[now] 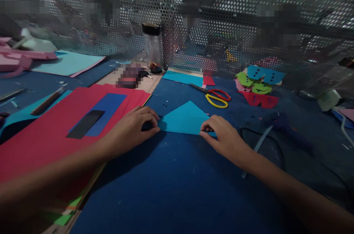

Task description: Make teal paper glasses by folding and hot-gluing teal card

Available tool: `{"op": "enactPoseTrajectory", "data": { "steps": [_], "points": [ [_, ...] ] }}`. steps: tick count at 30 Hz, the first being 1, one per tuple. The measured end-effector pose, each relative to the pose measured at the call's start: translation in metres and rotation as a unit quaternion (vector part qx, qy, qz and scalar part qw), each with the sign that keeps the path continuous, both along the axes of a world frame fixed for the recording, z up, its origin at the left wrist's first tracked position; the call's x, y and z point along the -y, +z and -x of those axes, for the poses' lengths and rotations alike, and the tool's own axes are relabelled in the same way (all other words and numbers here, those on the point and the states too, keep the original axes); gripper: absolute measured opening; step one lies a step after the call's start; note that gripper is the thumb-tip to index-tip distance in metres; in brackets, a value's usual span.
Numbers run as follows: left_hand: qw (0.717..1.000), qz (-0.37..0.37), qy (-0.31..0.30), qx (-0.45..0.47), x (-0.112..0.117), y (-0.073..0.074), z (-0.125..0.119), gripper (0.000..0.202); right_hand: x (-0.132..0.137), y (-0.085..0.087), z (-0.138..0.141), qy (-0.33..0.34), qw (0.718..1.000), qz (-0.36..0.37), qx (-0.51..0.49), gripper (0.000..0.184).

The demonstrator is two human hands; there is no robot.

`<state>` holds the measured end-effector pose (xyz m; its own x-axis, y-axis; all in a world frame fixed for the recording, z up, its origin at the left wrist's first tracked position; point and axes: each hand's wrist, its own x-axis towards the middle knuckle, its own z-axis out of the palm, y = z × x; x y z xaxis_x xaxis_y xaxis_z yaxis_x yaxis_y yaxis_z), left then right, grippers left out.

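Observation:
A light blue paper folded into a triangle (pixel 185 119) lies flat on the dark blue table (pixel 171 182). My left hand (pixel 135 125) presses its fingertips, curled, on the triangle's left corner. My right hand (pixel 221 134) pinches the triangle's lower right corner between thumb and fingers. Both forearms reach in from the bottom of the view.
A stack of red paper (pixel 55 127) with a blue sheet and a black strip on it lies to the left. Scissors with red and yellow handles (pixel 215 97) lie behind the triangle. Cut coloured shapes (pixel 257 84) sit at the right, a clear jar (pixel 152 47) at the back by a perforated metal screen.

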<state>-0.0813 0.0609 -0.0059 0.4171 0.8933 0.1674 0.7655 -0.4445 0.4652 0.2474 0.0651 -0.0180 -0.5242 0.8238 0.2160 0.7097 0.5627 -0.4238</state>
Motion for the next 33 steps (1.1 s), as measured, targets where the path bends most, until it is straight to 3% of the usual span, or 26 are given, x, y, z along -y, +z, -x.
{"op": "enactPoseTrajectory", "data": {
  "steps": [23,33],
  "points": [
    [0.999,0.010,0.029,-0.032,-0.003,0.005,0.011,0.025,-0.002,-0.003,-0.001,0.009,1.000,-0.001,-0.001,0.004],
    [0.999,0.017,0.014,-0.041,-0.004,0.007,0.015,0.024,0.000,-0.001,-0.001,0.001,1.000,0.009,-0.001,0.003]
  ]
}}
